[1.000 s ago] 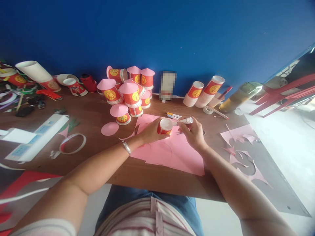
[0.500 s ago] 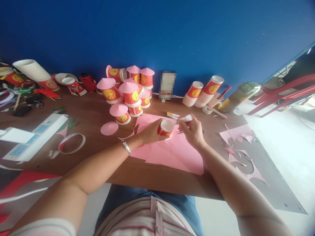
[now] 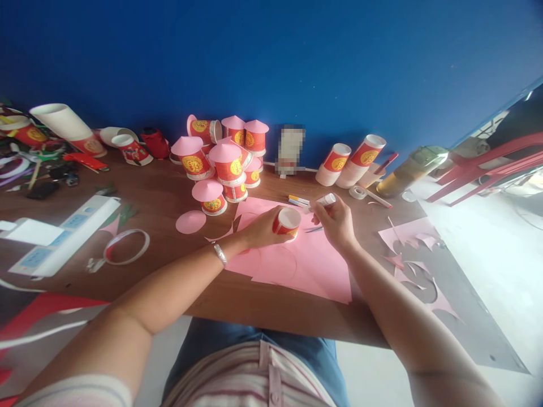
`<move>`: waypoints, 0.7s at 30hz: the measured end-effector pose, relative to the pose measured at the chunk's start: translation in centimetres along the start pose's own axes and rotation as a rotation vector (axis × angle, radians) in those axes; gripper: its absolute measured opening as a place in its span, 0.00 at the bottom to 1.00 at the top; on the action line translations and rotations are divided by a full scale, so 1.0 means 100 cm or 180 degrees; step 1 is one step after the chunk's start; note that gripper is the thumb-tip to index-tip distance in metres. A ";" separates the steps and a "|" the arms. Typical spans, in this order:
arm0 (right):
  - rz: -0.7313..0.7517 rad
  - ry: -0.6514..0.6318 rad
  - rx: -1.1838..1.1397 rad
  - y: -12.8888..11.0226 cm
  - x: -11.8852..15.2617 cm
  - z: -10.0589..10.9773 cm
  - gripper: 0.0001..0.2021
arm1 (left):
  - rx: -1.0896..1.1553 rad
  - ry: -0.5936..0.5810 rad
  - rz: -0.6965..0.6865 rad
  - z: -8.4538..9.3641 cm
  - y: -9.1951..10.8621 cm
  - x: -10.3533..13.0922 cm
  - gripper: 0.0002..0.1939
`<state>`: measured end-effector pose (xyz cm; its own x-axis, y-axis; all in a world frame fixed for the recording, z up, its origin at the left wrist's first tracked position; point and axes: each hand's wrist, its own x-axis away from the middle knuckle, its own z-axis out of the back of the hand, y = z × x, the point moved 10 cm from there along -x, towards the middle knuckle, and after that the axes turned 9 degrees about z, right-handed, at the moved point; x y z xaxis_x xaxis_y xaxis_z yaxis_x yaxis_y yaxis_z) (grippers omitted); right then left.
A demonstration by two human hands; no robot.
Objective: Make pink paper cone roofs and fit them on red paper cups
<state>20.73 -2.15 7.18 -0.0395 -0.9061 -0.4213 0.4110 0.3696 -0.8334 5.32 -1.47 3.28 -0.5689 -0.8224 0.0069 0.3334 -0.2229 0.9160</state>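
Observation:
My left hand [image 3: 265, 229] is wrapped round a red paper cup [image 3: 287, 222] with its pale round end facing up, over the pink paper sheets [image 3: 311, 271]. Just right of the cup, my right hand [image 3: 336, 221] grips a white glue stick [image 3: 326, 199], tilted. A scissors blade [image 3: 314, 229] shows on the paper beneath that hand. Orange and blue pens [image 3: 298, 200] lie behind the hands. To the left stand several red cups with pink cone tops [image 3: 224, 152], and a flat pink disc [image 3: 190, 222] lies in front of them.
Stacked cups [image 3: 339, 161], a tape roll [image 3: 358, 192] and a bottle [image 3: 411, 169] stand at the back right. Pink scraps [image 3: 441, 299] lie at right. A power strip [image 3: 63, 234] and a white ring of tape [image 3: 126, 247] are at left.
My right hand has drawn slightly right, away from the cup, with the glue stick, and more of the scissors shows. My left hand still holds the cup.

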 end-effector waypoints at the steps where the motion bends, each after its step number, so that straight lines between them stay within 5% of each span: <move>1: 0.0024 -0.0034 0.0065 -0.003 -0.003 -0.001 0.19 | -0.0021 -0.0053 -0.0066 -0.002 0.003 0.000 0.12; 8: 0.0247 -0.0495 0.0902 -0.017 -0.017 -0.016 0.23 | 0.0143 -0.0166 -0.0261 -0.005 0.008 -0.001 0.10; 14: 0.0356 -0.0438 0.1130 -0.019 -0.022 -0.017 0.23 | 0.0240 -0.0180 -0.0169 -0.005 -0.002 -0.002 0.16; 21: 0.0373 -0.0364 0.1212 -0.012 -0.027 -0.019 0.25 | 0.0205 -0.0213 -0.0310 -0.005 0.011 -0.001 0.10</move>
<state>18.56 0.23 8.65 0.1203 -0.8874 -0.4451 0.7151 0.3885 -0.5812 6.16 -1.87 4.07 -0.6458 -0.7613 -0.0584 0.2264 -0.2640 0.9376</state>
